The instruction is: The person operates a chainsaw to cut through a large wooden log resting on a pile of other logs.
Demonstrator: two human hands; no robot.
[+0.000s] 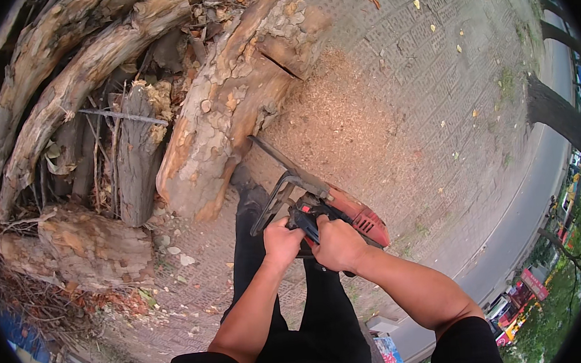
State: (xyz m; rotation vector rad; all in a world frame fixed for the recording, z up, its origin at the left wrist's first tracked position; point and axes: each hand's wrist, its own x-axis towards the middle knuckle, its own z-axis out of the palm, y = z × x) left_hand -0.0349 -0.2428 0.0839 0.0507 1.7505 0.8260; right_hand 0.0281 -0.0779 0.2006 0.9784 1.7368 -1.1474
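Note:
A red and black chainsaw (355, 214) is in front of my legs, its bar (281, 158) pointing up and left toward a thick log. My left hand (283, 243) is closed at the saw's black handle area, beside the front guard. Close to it, my right hand (339, 243) wraps round the black body by the red housing. The bar's tip is near the right side of the thick log (213, 126); whether it touches cannot be made out. A dark cut (280, 65) runs partway across the log near its far end.
Pale sawdust (347, 114) covers the paving right of the log. Long curved logs (81, 82) and a short log (96, 247) are piled at left among twigs and dry leaves. Tree trunks (557, 110) stand by a road (514, 210) at far right.

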